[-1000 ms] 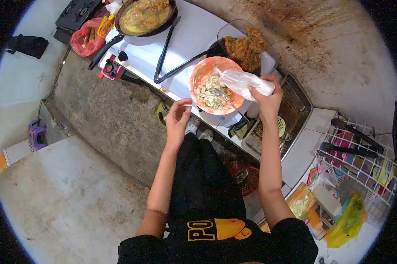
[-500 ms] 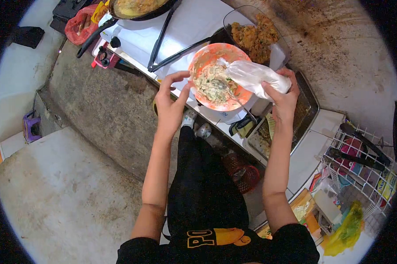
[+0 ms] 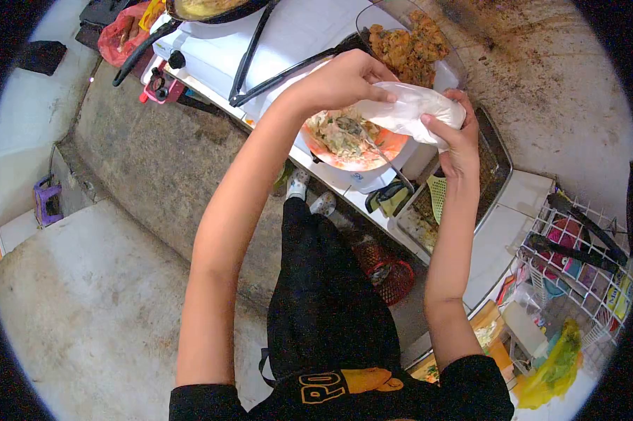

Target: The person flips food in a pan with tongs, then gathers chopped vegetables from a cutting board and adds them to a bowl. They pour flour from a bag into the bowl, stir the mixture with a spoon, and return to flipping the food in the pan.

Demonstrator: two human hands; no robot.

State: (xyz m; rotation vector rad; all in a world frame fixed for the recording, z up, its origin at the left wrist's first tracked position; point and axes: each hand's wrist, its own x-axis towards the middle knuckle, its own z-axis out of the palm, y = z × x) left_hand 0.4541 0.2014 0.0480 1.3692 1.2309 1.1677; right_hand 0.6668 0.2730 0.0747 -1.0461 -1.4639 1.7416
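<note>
A clear plastic bag of white powder (image 3: 411, 111) is tilted over the bowl, its neck toward the left. My right hand (image 3: 459, 137) is wrapped round its full end, thumb on top. At the bag's neck, my left hand (image 3: 351, 81) is closed on the plastic, some fingertips hidden behind it. Below them stands an orange-and-white bowl (image 3: 355, 163) holding a pale, lumpy batter (image 3: 334, 133) with green bits. A metal spoon (image 3: 383, 153) rests in the batter, its handle over the near right rim. My left forearm and hand cover the bowl's far left side.
Behind the bowl, a glass dish (image 3: 464, 70) holds browned fritters (image 3: 408, 45). Black tongs (image 3: 241, 81) lie on the white stove top (image 3: 211, 59). A frying pan (image 3: 158, 38) with yellowish food is at the far left. A metal tray (image 3: 502, 151) sits right of the bowl.
My left hand has moved right and away from me, from beside the bowl's left rim to the bag's neck, and closed on it. My right hand keeps its hold on the bag.
</note>
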